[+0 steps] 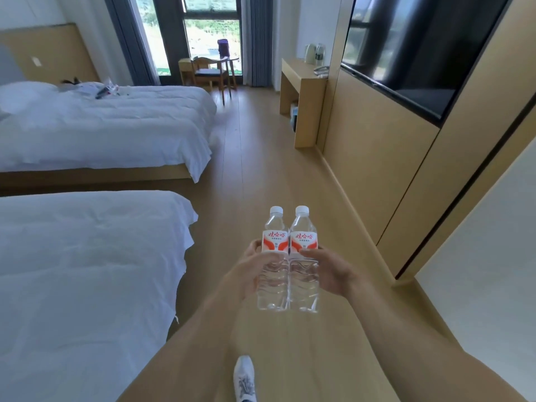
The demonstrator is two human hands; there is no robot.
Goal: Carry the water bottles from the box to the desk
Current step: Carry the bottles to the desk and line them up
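Bottles: two clear plastic water bottles, white caps, red-and-white labels — left bottle (274, 258) and right bottle (303, 258) — upright, side by side, touching, held in the air over the floor at about 6 o'clock of centre.
Left hand (251, 266): at 9 o'clock of the pair, fingers curled round the left bottle below its label.
Right hand (329, 269): at 3 o'clock of the pair, thumb and fingers wrapped round the right bottle.
Shoe: white lace-up shoe (245, 378) at 6 o'clock, on the light wooden plank floor (255, 158).
Beds: near white-sheeted bed (87, 271) at 9 o'clock; far white-sheeted bed (101, 126) at 10 o'clock.
Desk: light wooden desk (301, 91) at 1 o'clock, well apart from the bottles — pale kettle (310, 53) on top.
Screen: black wall-mounted television (420, 47) at 2 o'clock.
Chair: wooden chair (210, 72) at 12 o'clock, by the window.
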